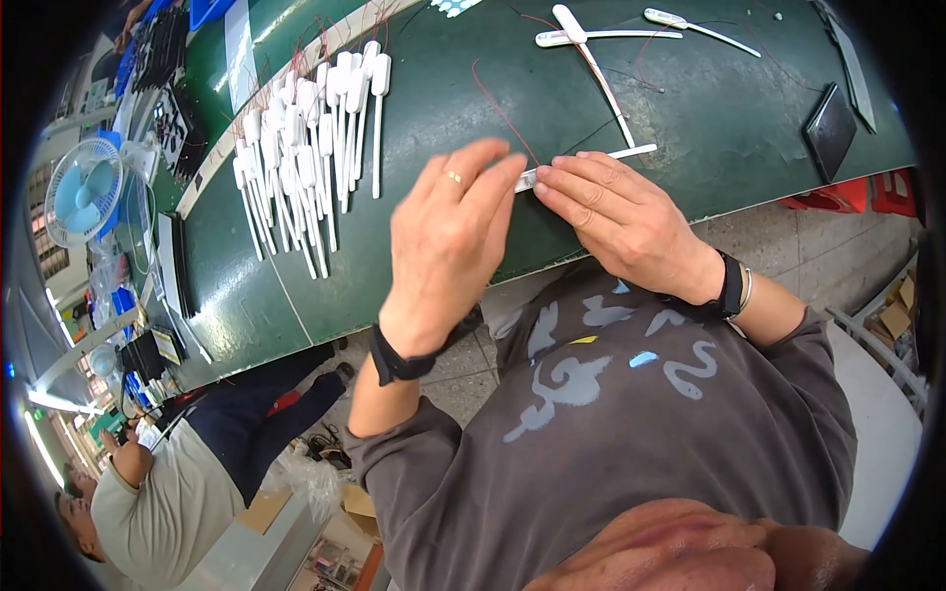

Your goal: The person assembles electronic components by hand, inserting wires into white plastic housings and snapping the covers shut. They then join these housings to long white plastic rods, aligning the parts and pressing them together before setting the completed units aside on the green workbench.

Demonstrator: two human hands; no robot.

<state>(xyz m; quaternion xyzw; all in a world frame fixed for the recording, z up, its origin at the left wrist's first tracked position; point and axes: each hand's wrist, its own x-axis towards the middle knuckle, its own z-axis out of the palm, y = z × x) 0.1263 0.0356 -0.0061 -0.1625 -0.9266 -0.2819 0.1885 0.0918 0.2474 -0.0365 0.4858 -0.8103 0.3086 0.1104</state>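
A slim white plastic stick (632,152) with a wider, flat end lies between my hands over the near table edge. My right hand (631,217) is closed over it, its fingers side by side; the thin stem sticks out beyond them to the right. My left hand (448,231), wearing a ring, is bent in a pinch at the wider end, its thumb and grip partly hidden and its upper fingers slightly blurred. A red wire (505,116) rises from near the fingertips, with a dark wire beside it. Two similar sticks (601,74) lie crossed just beyond my right hand.
The green table (443,89) holds a bundle of many white sticks with wires (310,133) at left. Another white stick (705,32) lies far right, near a black flat case (831,133). A blue fan (84,192) and a co-worker (163,492) are at far left.
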